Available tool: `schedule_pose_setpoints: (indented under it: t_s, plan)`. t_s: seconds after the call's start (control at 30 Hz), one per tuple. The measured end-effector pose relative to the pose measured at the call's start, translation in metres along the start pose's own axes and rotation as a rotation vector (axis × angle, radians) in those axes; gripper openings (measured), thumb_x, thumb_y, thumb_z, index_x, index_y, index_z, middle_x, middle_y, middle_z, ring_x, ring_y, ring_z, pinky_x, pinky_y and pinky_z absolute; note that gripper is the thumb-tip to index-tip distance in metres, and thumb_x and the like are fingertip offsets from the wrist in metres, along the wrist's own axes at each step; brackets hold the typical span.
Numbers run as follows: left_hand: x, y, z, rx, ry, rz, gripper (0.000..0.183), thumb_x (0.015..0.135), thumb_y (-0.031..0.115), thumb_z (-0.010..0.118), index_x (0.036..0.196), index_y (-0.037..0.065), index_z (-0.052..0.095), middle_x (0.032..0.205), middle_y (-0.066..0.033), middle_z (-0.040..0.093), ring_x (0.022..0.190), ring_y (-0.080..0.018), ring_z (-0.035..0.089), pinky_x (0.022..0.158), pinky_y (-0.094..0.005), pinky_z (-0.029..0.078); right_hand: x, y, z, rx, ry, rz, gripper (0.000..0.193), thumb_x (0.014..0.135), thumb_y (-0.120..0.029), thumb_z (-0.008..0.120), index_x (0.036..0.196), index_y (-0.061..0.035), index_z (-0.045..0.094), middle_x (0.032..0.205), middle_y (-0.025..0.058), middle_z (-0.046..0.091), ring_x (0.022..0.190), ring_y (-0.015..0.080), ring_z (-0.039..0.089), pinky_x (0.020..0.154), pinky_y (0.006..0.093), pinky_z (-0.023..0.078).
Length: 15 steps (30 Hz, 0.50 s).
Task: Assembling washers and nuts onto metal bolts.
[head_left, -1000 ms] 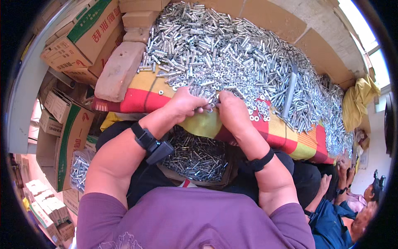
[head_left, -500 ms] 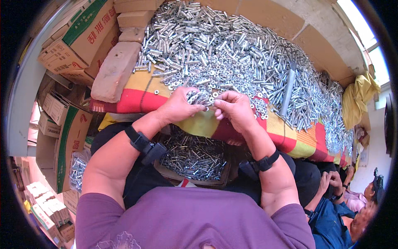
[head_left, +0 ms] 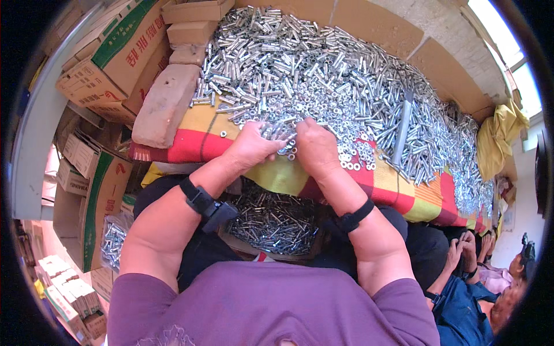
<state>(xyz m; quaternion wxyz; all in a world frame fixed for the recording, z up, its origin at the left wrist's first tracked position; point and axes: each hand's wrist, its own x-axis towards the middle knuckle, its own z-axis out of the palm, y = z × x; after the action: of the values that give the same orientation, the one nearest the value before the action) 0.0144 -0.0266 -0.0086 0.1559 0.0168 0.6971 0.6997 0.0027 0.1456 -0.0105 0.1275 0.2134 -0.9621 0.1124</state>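
My left hand (head_left: 254, 145) is closed round a bunch of shiny metal bolts (head_left: 278, 131), their ends sticking out to the right between thumb and fingers. Close beside it, my right hand (head_left: 316, 148) has its fingers curled together, knuckles up; what they pinch, if anything, is hidden. Both hands are over the near edge of a heap of metal sleeves (head_left: 271, 86) and bolts. Silvery washers (head_left: 349, 164) and nuts lie loose around the right hand, on a red and yellow checked cloth (head_left: 190, 145).
A brick (head_left: 164, 106) and cardboard cartons (head_left: 118, 69) stand at the left. A grey metal bar (head_left: 402, 130) lies on the heap's right part. Below the cloth's edge sits a box of bolts (head_left: 274, 222). Another person's hands (head_left: 461, 248) are at the lower right.
My right hand has moved up toward the heap and turned knuckles-up, its fingers curling in. The left hand stays nearly in place with the bolts. The view has shifted slightly.
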Motion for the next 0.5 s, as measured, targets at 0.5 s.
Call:
schedule_pose_setpoints:
  t_s: [0.5]
  plan:
    - [0.006,0.006,0.034,-0.105,-0.059,-0.051,0.015,0.075,0.005,0.072,0.086,0.003,0.063,0.07,-0.0027,0.064,0.051,-0.0066,0.052,0.046,-0.0207,0.04,-0.028,0.039,-0.035,1.261,-0.036,0.511,0.013,0.081,-0.005,0.068,0.092,0.0012,0.071,0.071,0.0043,0.066,0.057,0.0075,0.058,0.052,0.0207,0.047]
